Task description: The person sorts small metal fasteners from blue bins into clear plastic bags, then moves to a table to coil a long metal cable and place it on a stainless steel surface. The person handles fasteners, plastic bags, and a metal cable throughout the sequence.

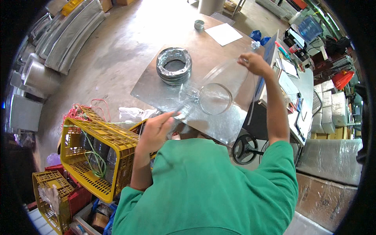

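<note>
On the sheet-metal tabletop lies a thin metal ring (231,102) with a small fitting at its left side, in or under a clear plastic bag (243,88). My right hand (254,64) is raised over the table's right side, its fingers pinched on the upper edge of the bag. My left hand (156,131) is at the near left edge of the table, forefinger stretched toward the plastic and other fingers curled. Something small and dark shows at its fingertips, too small to name. Left of the bag stands a stack of grey metal rings (174,74) with crinkled wrapping.
A white sheet (223,34) and a small round tin (199,24) lie at the table's far end. Yellow plastic crates (127,137) stand at the left. A desk (291,98) with papers and tools adjoins on the right, a black wheel (244,149) below it.
</note>
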Tool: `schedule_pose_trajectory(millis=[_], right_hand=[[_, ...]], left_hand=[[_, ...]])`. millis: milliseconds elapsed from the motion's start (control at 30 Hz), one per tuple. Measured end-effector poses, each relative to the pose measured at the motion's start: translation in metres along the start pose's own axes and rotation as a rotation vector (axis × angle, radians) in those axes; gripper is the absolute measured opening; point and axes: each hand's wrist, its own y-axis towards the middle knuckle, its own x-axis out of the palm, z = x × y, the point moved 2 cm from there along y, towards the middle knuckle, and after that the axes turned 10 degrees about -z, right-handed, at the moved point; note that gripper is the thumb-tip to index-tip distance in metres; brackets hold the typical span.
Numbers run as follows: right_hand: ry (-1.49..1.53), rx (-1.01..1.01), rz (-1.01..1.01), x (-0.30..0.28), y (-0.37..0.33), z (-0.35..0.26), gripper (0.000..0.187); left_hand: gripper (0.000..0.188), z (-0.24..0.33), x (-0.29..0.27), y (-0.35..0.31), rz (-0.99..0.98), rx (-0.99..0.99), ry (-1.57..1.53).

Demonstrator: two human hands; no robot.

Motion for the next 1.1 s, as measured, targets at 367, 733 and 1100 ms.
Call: schedule_pose_trajectory(millis=[367, 733, 1100], right_hand=[[0.502, -0.683, 0.436, 0.063, -0.11, -0.095, 0.029], [0.569, -0.147, 0.504, 0.046, -0.088, 0.07, 0.02], [0.532, -0.655, -0.109, 0.087, -0.089, -0.115, 0.033]], left_hand=[[0.025, 0.028, 0.066, 0.076, -0.274, 0.008, 0.117], [0.038, -0.03, 0.001, -0.018, 0.251, -0.18, 0.517], [0.03, 0.028, 0.085, 0.062, 0.235, 0.21, 0.895]])
